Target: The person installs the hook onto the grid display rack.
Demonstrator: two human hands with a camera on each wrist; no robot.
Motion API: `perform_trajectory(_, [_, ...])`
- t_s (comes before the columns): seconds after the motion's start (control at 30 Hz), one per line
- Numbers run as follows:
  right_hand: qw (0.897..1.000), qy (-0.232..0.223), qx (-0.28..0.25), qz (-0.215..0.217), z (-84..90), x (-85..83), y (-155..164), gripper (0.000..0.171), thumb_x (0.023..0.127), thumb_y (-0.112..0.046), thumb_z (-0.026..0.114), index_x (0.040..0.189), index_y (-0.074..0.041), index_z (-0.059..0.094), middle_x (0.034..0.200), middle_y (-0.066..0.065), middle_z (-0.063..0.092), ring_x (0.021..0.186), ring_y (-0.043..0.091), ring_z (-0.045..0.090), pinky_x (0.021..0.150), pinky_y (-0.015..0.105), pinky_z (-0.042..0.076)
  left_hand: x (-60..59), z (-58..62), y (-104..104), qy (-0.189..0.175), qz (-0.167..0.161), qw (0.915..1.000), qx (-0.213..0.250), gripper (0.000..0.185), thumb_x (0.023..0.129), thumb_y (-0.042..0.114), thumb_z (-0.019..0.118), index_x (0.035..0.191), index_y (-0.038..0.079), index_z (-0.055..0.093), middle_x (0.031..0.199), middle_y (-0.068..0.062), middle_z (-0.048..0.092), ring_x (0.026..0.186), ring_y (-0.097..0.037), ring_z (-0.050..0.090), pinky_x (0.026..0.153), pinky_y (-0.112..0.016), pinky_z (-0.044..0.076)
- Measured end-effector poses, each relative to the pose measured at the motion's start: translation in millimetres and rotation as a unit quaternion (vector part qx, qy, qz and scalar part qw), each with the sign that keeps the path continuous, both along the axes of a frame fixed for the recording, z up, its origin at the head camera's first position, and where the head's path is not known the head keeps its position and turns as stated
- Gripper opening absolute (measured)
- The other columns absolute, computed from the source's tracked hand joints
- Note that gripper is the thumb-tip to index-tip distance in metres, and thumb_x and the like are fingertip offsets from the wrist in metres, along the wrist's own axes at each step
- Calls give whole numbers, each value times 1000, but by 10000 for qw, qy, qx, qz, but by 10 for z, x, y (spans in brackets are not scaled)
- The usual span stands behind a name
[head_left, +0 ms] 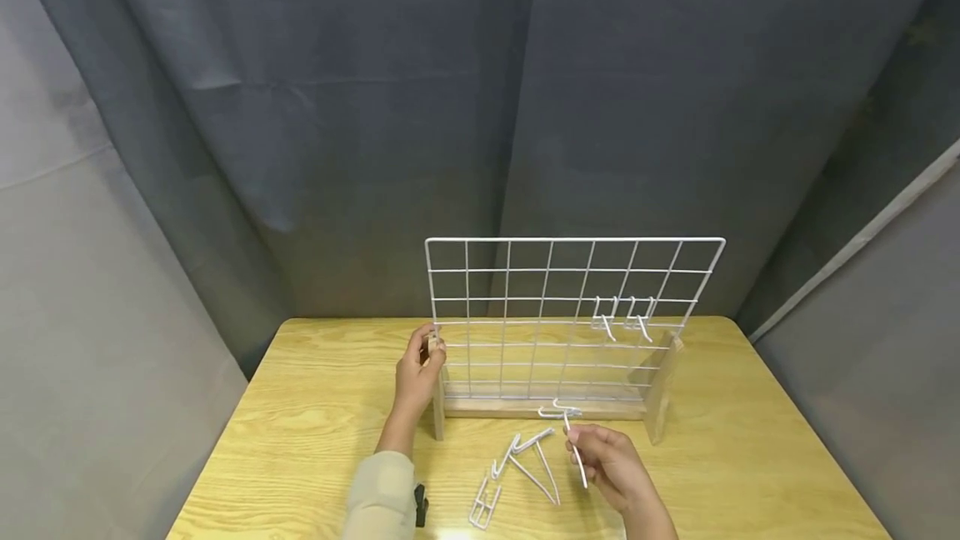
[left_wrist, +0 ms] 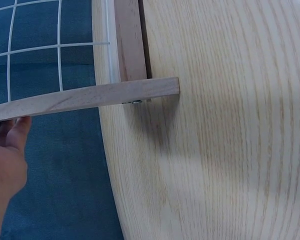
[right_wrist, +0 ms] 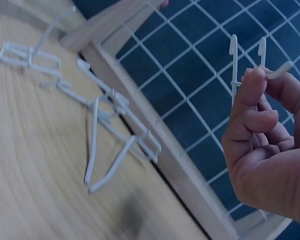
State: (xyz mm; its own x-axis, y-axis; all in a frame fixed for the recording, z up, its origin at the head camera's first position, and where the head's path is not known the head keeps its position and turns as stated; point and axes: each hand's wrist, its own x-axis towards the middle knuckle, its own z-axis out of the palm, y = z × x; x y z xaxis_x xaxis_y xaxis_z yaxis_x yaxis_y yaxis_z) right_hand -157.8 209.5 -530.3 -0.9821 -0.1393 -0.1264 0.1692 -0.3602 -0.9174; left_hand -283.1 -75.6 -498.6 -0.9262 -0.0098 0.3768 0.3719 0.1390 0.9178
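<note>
The left hand (head_left: 418, 369) reached forward from a beige sleeve (head_left: 380, 497) and held the top of the left wooden upright (head_left: 437, 394) of the wire grid (head_left: 570, 319), its fingers curled round the wood. The right hand (head_left: 611, 461) hovered low over the table (head_left: 315, 407), just in front of the grid's wooden base, with its fingers bent and a white hook (head_left: 573, 440) pinched between thumb and fingertips; the hook's forked end pointed up toward the grid. The two hands were well apart. Several loose hooks (head_left: 517, 469) lay on the table between the arms. Two more hooks (head_left: 622, 315) hung on the right part of the grid.
</note>
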Motion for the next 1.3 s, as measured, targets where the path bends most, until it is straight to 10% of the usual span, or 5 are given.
perform_trajectory(0.33, [9943,312,-1021,-43,234,-58,-70,23,95,0,45,91,-7,67,78,0,64,63,5,59,49,13,43,-139,-196,-2,-152,165,9997,13,32,88,11,59,118,21,56,98,-7,62,100,-23,58,78,-37,49])
perform_trajectory(0.73, [9801,818,-1778,338,518,-224,-95,37,99,0,32,94,-7,68,81,0,64,67,5,61,55,14,46,72,125,14,8,118,9998,-178,29,91,6,56,120,8,53,95,-9,60,93,-28,59,72,-37,50])
perform_trajectory(1.3, [9700,1016,-2162,455,895,-421,-134,35,100,-2,33,96,-4,68,81,2,66,67,7,61,55,15,46,103,138,18,-23,120,9998,-162,31,89,1,55,119,8,54,92,-9,60,90,-23,57,76,-38,48])
